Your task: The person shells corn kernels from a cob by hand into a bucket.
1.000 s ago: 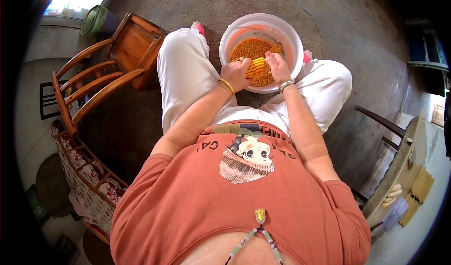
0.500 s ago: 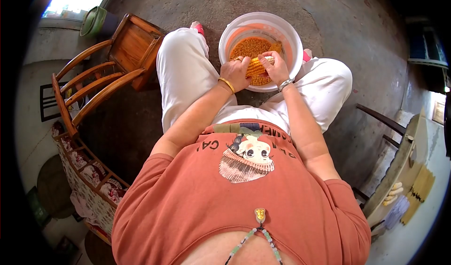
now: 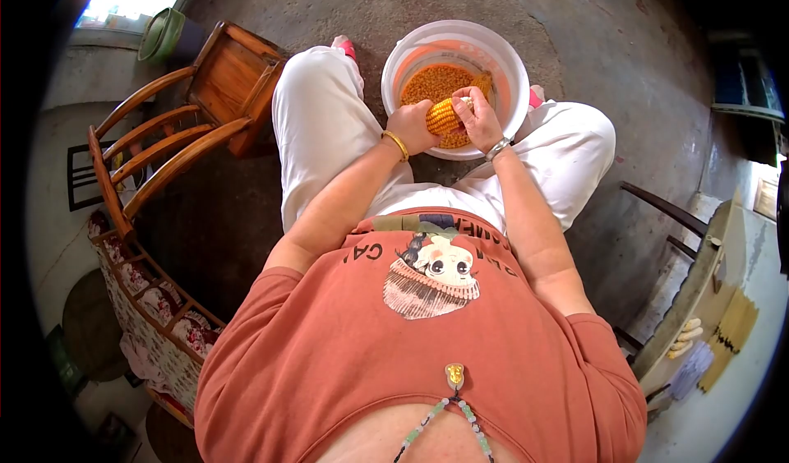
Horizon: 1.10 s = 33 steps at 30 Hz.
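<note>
Corn cob (image 3: 441, 119) held right above the white bucket (image 3: 514, 77): left hand (image 3: 413, 128) wrapped round one end, right hand (image 3: 481, 124) pinching the pale other end, fingers partly covering it. Loose kernels (image 3: 436, 79) below. Grey concrete floor (image 3: 592, 60) around, wooden armchair (image 3: 226, 77) leftward. Far right, dark shapes I can't make out.

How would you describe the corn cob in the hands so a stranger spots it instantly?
Start at the white-rimmed bucket between the legs of the white trousers. Over it, between the left hand and right hand, is the corn cob. Unlike the loose kernels below, it is held up, its yellow kernels in tight rows.
</note>
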Each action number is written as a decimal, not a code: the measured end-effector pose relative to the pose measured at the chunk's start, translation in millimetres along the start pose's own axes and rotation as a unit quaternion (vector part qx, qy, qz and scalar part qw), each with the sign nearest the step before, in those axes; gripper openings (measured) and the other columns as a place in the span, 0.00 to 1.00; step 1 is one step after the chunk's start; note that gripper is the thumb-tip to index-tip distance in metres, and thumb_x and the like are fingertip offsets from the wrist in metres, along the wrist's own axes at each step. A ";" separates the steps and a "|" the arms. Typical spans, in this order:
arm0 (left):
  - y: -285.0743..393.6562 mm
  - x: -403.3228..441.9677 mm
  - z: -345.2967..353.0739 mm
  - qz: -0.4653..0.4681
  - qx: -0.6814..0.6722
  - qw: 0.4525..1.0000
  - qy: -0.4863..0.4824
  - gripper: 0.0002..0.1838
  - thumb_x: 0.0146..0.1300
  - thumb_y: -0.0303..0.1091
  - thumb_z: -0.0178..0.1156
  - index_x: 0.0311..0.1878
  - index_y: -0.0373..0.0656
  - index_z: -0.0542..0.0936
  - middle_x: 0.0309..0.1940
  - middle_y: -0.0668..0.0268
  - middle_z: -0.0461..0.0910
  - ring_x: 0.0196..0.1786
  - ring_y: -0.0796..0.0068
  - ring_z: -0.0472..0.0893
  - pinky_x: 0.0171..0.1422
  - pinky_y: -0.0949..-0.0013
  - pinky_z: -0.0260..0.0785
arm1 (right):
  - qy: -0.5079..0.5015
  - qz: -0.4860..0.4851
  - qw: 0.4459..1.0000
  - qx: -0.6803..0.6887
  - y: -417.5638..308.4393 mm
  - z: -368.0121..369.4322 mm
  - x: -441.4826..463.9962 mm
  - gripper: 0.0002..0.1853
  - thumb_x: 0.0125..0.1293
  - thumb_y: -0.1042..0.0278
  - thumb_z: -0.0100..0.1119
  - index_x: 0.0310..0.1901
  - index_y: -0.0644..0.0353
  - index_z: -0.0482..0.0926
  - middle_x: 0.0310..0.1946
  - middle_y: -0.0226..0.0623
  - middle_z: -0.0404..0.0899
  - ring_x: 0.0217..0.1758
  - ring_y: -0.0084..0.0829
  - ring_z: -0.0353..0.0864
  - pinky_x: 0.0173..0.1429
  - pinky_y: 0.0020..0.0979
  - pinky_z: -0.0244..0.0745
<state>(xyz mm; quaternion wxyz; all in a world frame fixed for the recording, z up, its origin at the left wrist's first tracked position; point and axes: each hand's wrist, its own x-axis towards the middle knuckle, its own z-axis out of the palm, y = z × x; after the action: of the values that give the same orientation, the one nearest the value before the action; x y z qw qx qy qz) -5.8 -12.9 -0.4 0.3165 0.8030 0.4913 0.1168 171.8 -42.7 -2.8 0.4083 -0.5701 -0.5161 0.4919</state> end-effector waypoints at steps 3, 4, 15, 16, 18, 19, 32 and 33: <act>3.1 -0.5 -2.5 -0.019 0.005 1.000 -0.004 0.25 0.39 0.43 0.72 0.40 0.43 0.78 0.34 0.53 0.82 0.39 0.52 0.81 0.44 0.57 0.74 | -0.021 -0.001 1.000 0.008 3.3 -1.0 1.7 0.20 0.70 0.49 0.49 0.49 0.59 0.66 0.44 0.42 0.74 0.45 0.30 0.79 0.42 0.28 0.82; 5.9 -1.6 -5.0 -0.024 0.006 1.000 -0.003 0.24 0.39 0.43 0.72 0.40 0.44 0.78 0.34 0.54 0.82 0.39 0.52 0.81 0.44 0.57 0.74 | -0.028 0.006 0.999 0.020 3.9 -1.1 1.5 0.20 0.70 0.50 0.49 0.50 0.59 0.66 0.44 0.42 0.73 0.46 0.30 0.78 0.42 0.28 0.82; -2.8 2.2 -3.1 -0.019 -0.045 0.999 -0.025 0.23 0.39 0.42 0.72 0.36 0.39 0.77 0.31 0.51 0.81 0.37 0.51 0.81 0.43 0.58 0.74 | -0.058 0.033 0.997 0.047 0.7 0.5 -0.8 0.17 0.71 0.54 0.48 0.51 0.58 0.65 0.46 0.40 0.72 0.46 0.29 0.77 0.42 0.27 0.81; -3.8 3.0 -3.0 -0.018 -0.050 0.998 -0.028 0.23 0.39 0.42 0.72 0.35 0.39 0.77 0.30 0.51 0.81 0.37 0.51 0.81 0.43 0.58 0.74 | -0.057 0.031 0.997 0.049 1.6 0.6 -0.9 0.17 0.71 0.55 0.48 0.52 0.58 0.64 0.45 0.40 0.72 0.46 0.29 0.77 0.42 0.27 0.81; -4.2 3.2 -2.2 -0.017 -0.052 0.998 -0.024 0.23 0.38 0.42 0.72 0.36 0.39 0.77 0.31 0.51 0.81 0.37 0.51 0.81 0.43 0.58 0.74 | -0.056 0.027 0.997 0.050 0.1 0.6 -0.7 0.17 0.70 0.55 0.48 0.53 0.58 0.64 0.45 0.40 0.72 0.45 0.28 0.77 0.42 0.27 0.81; -4.0 3.0 -1.6 -0.015 -0.047 0.999 -0.018 0.23 0.39 0.42 0.72 0.36 0.39 0.77 0.31 0.51 0.81 0.37 0.51 0.81 0.43 0.58 0.74 | -0.042 0.031 0.997 0.054 -2.5 1.4 -1.4 0.18 0.70 0.56 0.48 0.54 0.58 0.64 0.45 0.39 0.73 0.45 0.27 0.77 0.41 0.26 0.81; 4.1 -1.2 0.1 -0.003 0.074 0.996 0.057 0.21 0.40 0.39 0.70 0.37 0.46 0.71 0.30 0.57 0.82 0.36 0.55 0.82 0.39 0.57 0.75 | 0.031 0.063 0.997 0.022 10.0 3.7 6.6 0.26 0.69 0.44 0.49 0.47 0.64 0.74 0.38 0.36 0.78 0.34 0.23 0.79 0.34 0.23 0.77; 3.8 -0.9 0.7 -0.006 0.072 0.996 0.056 0.22 0.40 0.39 0.70 0.38 0.46 0.72 0.30 0.56 0.81 0.36 0.55 0.82 0.40 0.57 0.75 | 0.032 0.066 0.997 0.003 9.9 3.9 7.3 0.25 0.69 0.44 0.50 0.47 0.64 0.74 0.38 0.36 0.78 0.33 0.23 0.79 0.33 0.22 0.77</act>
<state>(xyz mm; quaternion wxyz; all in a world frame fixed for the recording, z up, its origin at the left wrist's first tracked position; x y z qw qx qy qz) -3.2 -15.2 1.6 0.2306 0.8129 0.5201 0.1245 169.6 -36.9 -14.1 0.3931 -0.6171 -0.4630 0.5003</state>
